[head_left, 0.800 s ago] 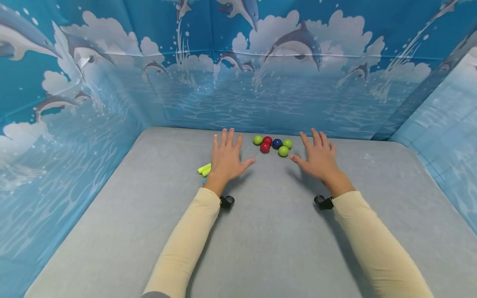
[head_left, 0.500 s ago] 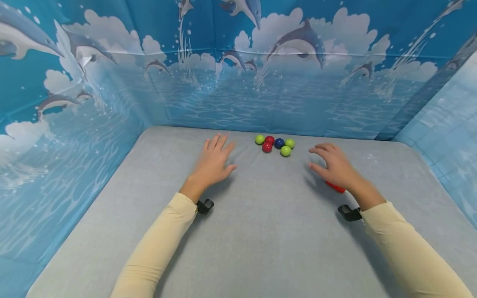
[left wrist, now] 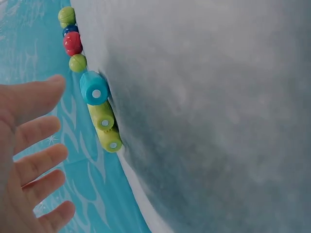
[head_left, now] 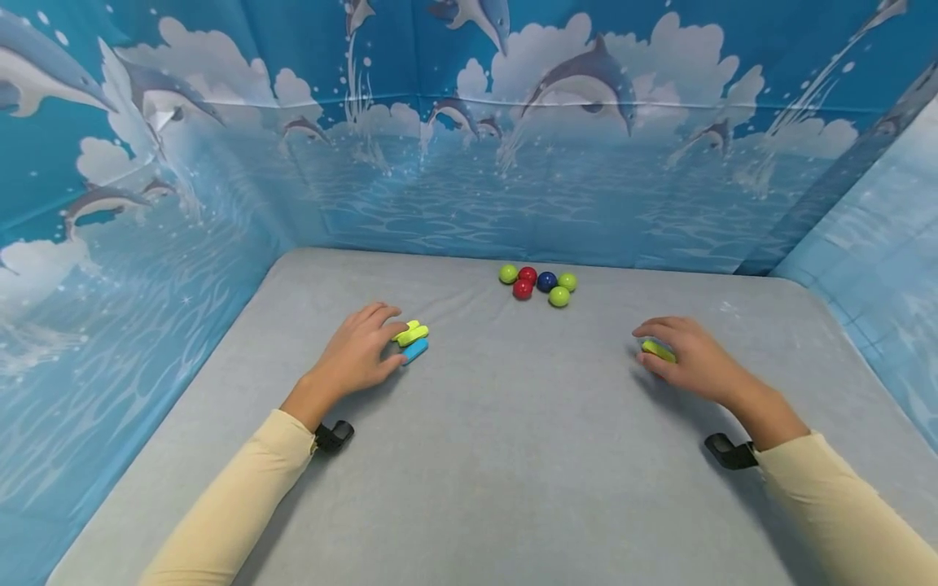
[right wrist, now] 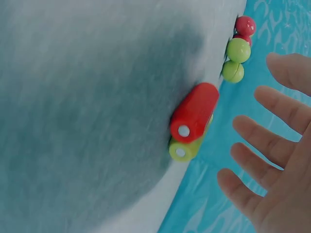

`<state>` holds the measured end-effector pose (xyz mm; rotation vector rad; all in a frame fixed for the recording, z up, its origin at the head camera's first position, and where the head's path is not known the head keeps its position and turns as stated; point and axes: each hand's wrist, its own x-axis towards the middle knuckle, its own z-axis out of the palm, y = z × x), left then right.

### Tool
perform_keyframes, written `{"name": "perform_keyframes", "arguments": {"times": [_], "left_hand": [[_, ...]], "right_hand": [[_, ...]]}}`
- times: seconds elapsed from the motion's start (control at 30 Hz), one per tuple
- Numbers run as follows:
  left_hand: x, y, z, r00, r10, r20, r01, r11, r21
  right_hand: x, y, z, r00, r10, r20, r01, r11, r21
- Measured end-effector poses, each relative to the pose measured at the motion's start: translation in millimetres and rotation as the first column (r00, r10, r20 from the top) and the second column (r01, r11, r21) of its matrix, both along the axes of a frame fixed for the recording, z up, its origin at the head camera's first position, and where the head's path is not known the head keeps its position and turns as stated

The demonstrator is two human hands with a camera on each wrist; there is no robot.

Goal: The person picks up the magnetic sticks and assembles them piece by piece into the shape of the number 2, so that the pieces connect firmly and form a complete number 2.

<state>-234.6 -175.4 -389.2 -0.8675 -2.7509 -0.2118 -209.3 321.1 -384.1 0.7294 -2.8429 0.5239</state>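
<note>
Dolphin-print cloth backed the bench as we seemingly readied to grasp colored cylinders, left grip and right grip loosely spread, empty, likely needing to curl next.

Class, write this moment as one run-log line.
left hand: beside blue piece, holding nothing; right hand: beside red piece, holding nothing; balls: clustered farther away

No legible text, labels, brands, numbers or signs in any view.

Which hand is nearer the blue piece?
Left. The left hand is close beside the blue piece; the right hand is well off to its right, by the red piece.
</note>
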Motion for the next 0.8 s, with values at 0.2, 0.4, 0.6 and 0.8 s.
{"name": "perform_keyframes", "arguments": {"times": [0.2, 0.4, 0.6, 0.8], "left_hand": [[-1.8, 3, -0.6, 1.0, -0.012, -0.024, 0.013, 1.0, 0.019], [-4.1, 14, -0.4, 0.992, 0.009, 0.123, -0.009, 1.0, -0.003], [-7.1, 23, -0.4, 0.958, 0.084, 0.275, -0.073, 0.996, -0.05], [-7.6, 25, -2.2, 0.954, 0.096, 0.285, -0.081, 0.995, -0.064]], "right_hand": [[-0.6, -6, -0.9, 1.0, -0.013, 0.023, 0.013, 1.0, -0.012], [-2.7, -12, 3.3, 0.999, -0.006, 0.044, 0.006, 1.0, 0.002], [-5.8, -19, 9.2, 0.999, 0.006, 0.049, -0.008, 1.0, 0.028], [-6.4, -25, 10.0, 0.998, 0.006, 0.064, -0.009, 0.999, 0.044]]}}
